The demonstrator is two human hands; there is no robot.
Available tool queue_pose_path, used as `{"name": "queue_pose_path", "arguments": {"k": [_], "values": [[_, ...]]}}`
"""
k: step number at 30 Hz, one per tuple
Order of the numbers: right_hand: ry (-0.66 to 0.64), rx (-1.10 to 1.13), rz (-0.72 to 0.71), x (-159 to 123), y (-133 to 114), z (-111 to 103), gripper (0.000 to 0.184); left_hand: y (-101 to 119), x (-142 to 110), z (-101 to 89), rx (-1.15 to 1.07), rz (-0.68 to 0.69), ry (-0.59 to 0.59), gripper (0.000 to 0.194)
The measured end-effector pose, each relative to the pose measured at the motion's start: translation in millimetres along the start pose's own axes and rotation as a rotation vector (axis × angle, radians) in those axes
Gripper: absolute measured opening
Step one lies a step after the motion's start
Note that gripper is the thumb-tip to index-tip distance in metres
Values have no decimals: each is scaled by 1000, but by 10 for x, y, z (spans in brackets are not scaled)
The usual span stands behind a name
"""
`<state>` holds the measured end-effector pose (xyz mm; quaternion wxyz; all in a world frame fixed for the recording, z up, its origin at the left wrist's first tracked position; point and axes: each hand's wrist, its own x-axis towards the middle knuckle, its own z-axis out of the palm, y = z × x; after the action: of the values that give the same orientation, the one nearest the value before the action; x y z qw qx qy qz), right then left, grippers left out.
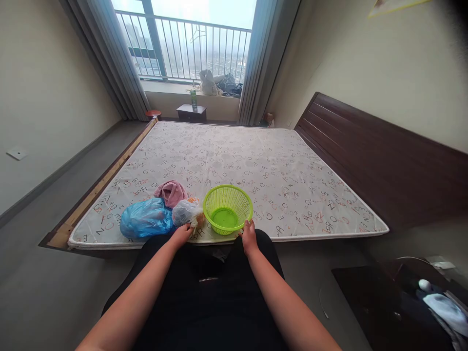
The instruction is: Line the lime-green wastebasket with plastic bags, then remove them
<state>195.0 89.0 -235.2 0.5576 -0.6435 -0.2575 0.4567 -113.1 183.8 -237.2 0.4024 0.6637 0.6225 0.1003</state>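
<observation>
A lime-green plastic basket [227, 208] stands empty at the near edge of a bare mattress [234, 161]. My right hand [249, 236] grips its near rim, fingers curled over the edge. To the left lies a clear plastic bag [185, 212] with something orange inside. My left hand [182, 235] is closed on the bag's lower corner. Further left are a blue plastic bag [145, 218] and a pink cloth [171, 192] bunched behind the bags.
The mattress has a letter print and lies on a wooden frame [106, 178] with a dark headboard [383, 156] on the right. A window with railings [186, 44], a small stool [191, 113] and a dark table [402, 302] at the lower right surround the bed.
</observation>
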Motion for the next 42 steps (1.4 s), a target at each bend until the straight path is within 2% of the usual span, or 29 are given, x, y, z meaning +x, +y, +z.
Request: {"name": "queue_pose_path", "arguments": {"k": [5,12,20,23,30,42], "values": [[105,23,40,-3,-14,3,73,9,-11,-7,-8,-9,11,32],[121,66,48,-6,-27,11,57,29,-20,-9,-23,-13,22,29],[153,54,112,-21,-50,28,51,-1,-3,2,-34,-5,1,29],[123,102,130,-51,-96,30,50,-43,18,19,-31,10,-14,32],[-39,217,118,-103,-134,39,49,-61,30,35,-8,34,-21,34],[-11,168,128,-81,-111,83,39,-43,10,23,5,33,-42,36]]}}
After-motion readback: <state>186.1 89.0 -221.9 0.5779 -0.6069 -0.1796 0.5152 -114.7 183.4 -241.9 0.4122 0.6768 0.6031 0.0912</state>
